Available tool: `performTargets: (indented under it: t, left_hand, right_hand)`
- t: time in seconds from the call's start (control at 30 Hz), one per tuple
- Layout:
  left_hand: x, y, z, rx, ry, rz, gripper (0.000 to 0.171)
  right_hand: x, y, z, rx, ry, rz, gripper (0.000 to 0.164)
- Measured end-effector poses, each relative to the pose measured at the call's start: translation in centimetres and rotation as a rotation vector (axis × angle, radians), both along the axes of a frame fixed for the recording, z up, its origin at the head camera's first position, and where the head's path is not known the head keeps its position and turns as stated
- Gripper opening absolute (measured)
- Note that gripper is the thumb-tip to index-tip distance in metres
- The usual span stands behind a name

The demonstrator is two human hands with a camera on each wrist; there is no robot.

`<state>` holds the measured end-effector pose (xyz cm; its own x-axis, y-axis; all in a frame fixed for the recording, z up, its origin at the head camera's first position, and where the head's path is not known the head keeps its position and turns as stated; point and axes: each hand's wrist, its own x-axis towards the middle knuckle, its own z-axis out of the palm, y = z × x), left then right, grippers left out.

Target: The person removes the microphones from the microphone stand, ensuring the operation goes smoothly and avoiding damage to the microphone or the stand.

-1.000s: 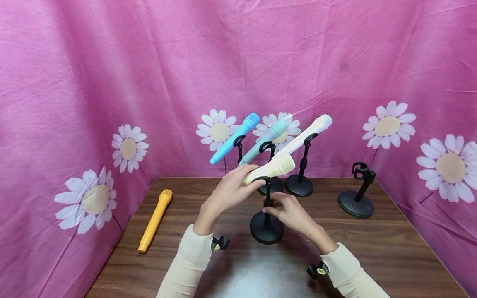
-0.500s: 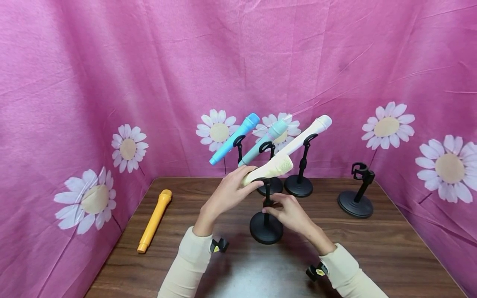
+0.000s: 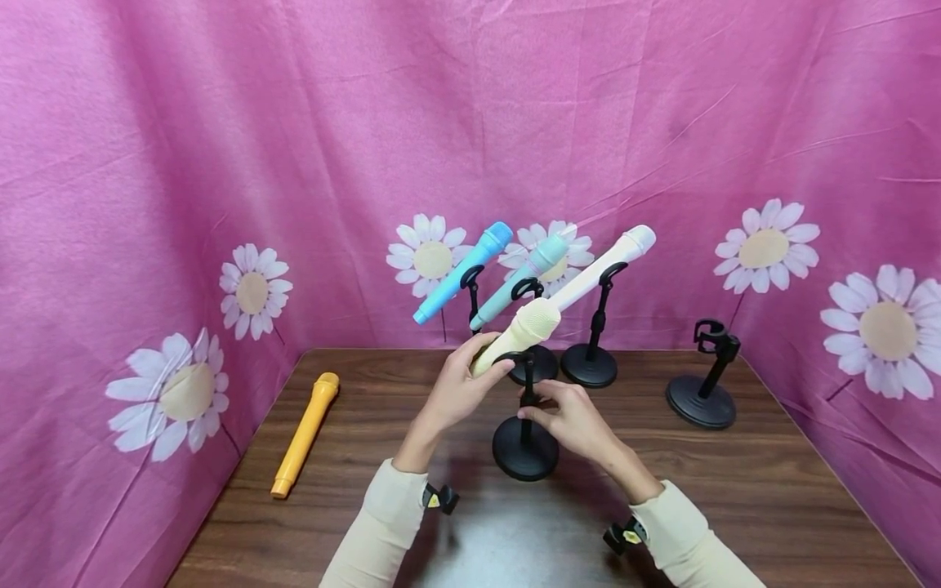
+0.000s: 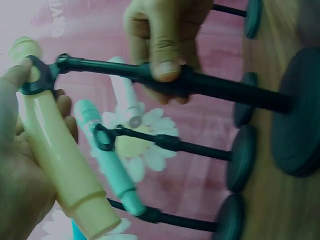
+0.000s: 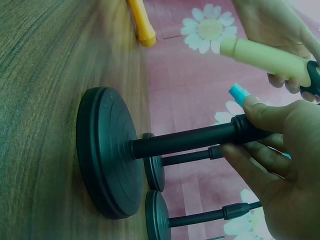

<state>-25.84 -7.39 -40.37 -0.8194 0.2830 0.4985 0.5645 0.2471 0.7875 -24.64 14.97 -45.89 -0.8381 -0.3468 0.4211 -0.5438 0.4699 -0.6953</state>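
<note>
My left hand (image 3: 459, 392) grips a pale yellow microphone (image 3: 535, 321), fingers behind its body and thumb by the clip. In the left wrist view the microphone (image 4: 65, 155) runs through the ring-shaped clip (image 4: 42, 75) of a black stand. Its head tilts up to the right in the head view. My right hand (image 3: 569, 416) pinches the collar on the pole of that stand (image 3: 526, 449), thumb on one side and fingers on the other. The stand's round base (image 5: 110, 152) rests on the table.
Behind are blue (image 3: 463, 273), mint (image 3: 522, 278) and white (image 3: 606, 265) microphones, tilted in black stands. A stand with a bare clip (image 3: 702, 400) is at the right. An orange microphone (image 3: 305, 437) lies on the wooden table (image 3: 772, 506) at the left, before a pink flowered curtain (image 3: 470, 106).
My left hand has turned and shifted slightly toward me, swinging the pale yellow microphone's head left and up. My right hand and the stand have stayed in place.
</note>
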Motion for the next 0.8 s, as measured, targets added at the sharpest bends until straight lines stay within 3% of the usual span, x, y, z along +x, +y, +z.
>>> performTargets:
  t: [0.2, 0.4, 0.57, 0.8]
  left_hand:
    - [-0.2, 0.9, -2.1, 0.214, -0.076, -0.054, 0.044]
    - [0.0, 2.7, -4.2, 0.427, -0.107, -0.103, 0.043]
    - [0.1, 4.0, -5.5, 0.523, -0.117, -0.109, 0.041]
    - [0.1, 4.8, -6.1, 0.659, -0.147, -0.220, 0.038]
  right_hand:
    - [-0.1, -0.1, -0.2, -0.004, 0.015, -0.011, 0.020]
    - [0.0, 0.0, -0.3, -0.019, 0.023, -0.021, 0.018]
    - [0.0, 0.1, -0.3, -0.003, 0.026, -0.027, 0.023]
    - [0.0, 0.1, -0.4, 0.004, 0.052, -0.032, 0.028]
